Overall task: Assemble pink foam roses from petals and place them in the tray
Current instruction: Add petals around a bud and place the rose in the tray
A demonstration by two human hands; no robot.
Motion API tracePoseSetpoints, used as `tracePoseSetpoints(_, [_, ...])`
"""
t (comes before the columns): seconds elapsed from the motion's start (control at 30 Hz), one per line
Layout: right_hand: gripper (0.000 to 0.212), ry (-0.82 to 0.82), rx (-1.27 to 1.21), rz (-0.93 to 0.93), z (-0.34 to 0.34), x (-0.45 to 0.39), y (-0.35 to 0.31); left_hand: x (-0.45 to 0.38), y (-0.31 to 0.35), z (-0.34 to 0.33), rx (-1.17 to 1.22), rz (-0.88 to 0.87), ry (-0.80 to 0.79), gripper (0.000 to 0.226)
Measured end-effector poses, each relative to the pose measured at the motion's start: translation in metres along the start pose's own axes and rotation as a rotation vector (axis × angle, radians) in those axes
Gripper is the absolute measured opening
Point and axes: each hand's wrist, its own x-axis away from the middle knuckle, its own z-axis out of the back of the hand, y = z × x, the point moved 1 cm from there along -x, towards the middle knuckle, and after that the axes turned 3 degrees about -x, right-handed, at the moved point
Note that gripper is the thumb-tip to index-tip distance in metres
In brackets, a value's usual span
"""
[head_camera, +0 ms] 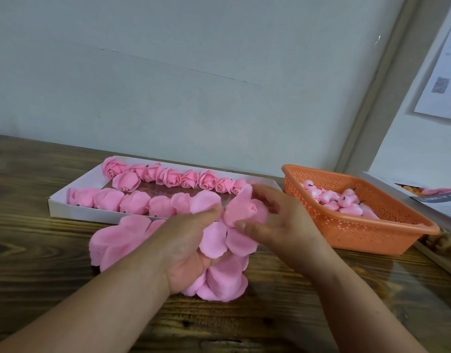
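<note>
My left hand point(187, 247) grips a pink foam petal sheet point(219, 239) from below, thumb pressed on its upper petals. My right hand point(278, 220) curls round a small rose bud point(251, 208) set in the middle of that sheet, folding a petal point(238, 205) against it. A stack of loose pink petal sheets point(115, 240) lies on the table under and left of my hands. Behind them a white tray point(66, 203) holds two rows of finished pink roses point(168, 175).
An orange perforated basket point(359, 230) at the right holds several pink bud cores with dark stems. The wooden table point(41, 263) runs to a pale wall behind. A frame edge and papers sit at the far right.
</note>
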Motion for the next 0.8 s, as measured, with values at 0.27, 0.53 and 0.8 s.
tracePoseSetpoints(0.27, [0.020, 0.013, -0.139, 0.005, 0.001, 0.001, 0.004, 0.004, -0.002, -0.002, -0.030, 0.027, 0.036, 0.026])
tracePoseSetpoints(0.53, [0.016, 0.025, -0.120, 0.039, -0.002, 0.001, 0.007, 0.007, -0.003, -0.005, -0.087, 0.009, 0.046, 0.023])
tracePoseSetpoints(0.8, [0.020, 0.044, -0.248, 0.048, -0.005, 0.001, 0.010, 0.011, -0.001, -0.006, -0.223, -0.068, -0.007, 0.023])
